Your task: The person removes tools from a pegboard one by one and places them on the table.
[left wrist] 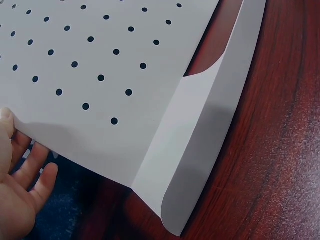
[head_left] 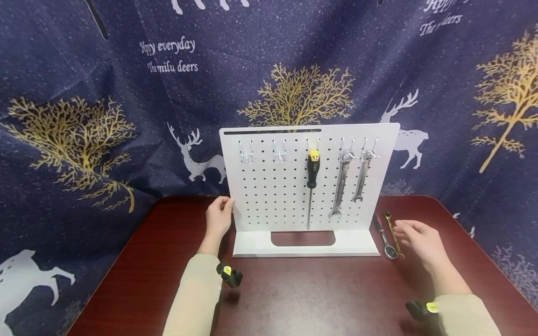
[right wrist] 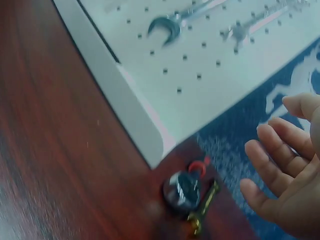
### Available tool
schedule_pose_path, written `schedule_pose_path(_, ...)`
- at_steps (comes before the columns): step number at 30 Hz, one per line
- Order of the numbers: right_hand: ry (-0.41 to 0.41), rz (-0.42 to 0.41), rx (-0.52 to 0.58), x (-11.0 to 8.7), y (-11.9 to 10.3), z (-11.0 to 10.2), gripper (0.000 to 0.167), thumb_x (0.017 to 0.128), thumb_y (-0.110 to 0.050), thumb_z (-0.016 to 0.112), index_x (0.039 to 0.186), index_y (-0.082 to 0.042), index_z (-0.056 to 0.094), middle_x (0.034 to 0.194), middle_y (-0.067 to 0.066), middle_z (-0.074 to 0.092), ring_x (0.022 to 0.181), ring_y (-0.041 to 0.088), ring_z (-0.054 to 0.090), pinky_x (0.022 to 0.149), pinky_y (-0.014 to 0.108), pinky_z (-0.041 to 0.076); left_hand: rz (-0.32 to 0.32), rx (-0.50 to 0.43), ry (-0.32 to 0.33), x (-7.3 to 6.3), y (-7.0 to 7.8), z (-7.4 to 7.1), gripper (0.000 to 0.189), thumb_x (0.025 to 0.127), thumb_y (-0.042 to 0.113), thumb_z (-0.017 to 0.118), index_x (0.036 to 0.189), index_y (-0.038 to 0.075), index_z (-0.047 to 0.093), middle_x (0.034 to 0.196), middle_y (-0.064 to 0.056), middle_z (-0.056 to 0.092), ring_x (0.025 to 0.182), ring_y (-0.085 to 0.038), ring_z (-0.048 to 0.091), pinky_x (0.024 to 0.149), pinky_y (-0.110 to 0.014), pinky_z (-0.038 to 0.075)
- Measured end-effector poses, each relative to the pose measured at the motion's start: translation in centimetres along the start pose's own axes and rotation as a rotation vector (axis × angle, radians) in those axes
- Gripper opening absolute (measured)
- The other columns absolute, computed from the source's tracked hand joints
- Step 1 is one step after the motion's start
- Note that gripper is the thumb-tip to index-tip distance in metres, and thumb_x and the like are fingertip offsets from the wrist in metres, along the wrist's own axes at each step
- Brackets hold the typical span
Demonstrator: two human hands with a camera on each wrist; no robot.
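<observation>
A white pegboard (head_left: 273,186) stands upright on the table with its foot toward me. My left hand (head_left: 219,215) grips its left edge; in the left wrist view the thumb lies at the front and the fingers (left wrist: 31,164) reach behind. On the board hang a yellow-and-black screwdriver (head_left: 312,170), a larger combination wrench (head_left: 341,184) and a smaller combination wrench (head_left: 362,179). My right hand (head_left: 422,242) hovers right of the board, fingers loosely bent, holding nothing. Nearest to it are a gold-coloured wrench (head_left: 393,235) and a ratchet wrench (head_left: 388,249) with a red-and-black handle, lying on the table.
Two wire hooks, a left one (head_left: 246,156) and a second one (head_left: 279,154), hold no tool. The dark red table (head_left: 302,289) ends at a dark blue cloth (head_left: 201,102) printed with deer and trees. A black wrist device (head_left: 230,275) sits on the left sleeve.
</observation>
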State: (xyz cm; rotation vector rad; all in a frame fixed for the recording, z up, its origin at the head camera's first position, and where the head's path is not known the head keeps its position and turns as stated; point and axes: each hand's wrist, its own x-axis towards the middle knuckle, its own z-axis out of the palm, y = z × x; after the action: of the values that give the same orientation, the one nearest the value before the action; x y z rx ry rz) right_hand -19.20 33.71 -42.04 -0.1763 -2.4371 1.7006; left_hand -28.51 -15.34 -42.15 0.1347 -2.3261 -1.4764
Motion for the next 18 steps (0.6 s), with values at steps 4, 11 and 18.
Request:
schedule_pose_path(4, -0.016, -0.012, 0.023, -0.3, -1.3, 0.7, 0.039, 0.094, -0.036, 0.057, 0.112, -0.003, 0.061, 0.082, -0.025, 0.066, 0.079, -0.007, 0.065, 0.071, 0.014, 0.053, 0.001, 0.01, 0.0, 0.0, 0.1, -0.1, 0.023, 0.096, 0.023, 0.056, 0.099, 0.002, 0.063, 0.094, -0.017, 0.068, 0.085, -0.027, 0.064, 0.072, -0.032, 0.05)
schedule_pose_path(11, 0.032, -0.072, -0.155, -0.7, -3.2, 2.3, 0.038, 0.091, -0.038, 0.061, 0.11, -0.006, 0.065, 0.077, -0.025, 0.064, 0.072, -0.004, 0.059, 0.06, 0.022, 0.051, -0.008, -0.003, -0.015, 0.0, 0.2, -0.1, 0.024, 0.097, 0.024, 0.055, 0.1, 0.002, 0.063, 0.097, -0.018, 0.068, 0.089, -0.029, 0.066, 0.077, -0.039, 0.053)
schedule_pose_path(18, 0.051, -0.13, -0.201, -0.6, -4.9, 3.7, 0.045, 0.093, -0.036, 0.059, 0.117, 0.002, 0.06, 0.079, -0.023, 0.062, 0.07, -0.003, 0.06, 0.059, 0.021, 0.051, -0.01, -0.008, -0.016, 0.0, 0.1, -0.1, 0.024, 0.097, 0.024, 0.055, 0.1, 0.002, 0.062, 0.098, -0.018, 0.068, 0.089, -0.029, 0.066, 0.078, -0.04, 0.053)
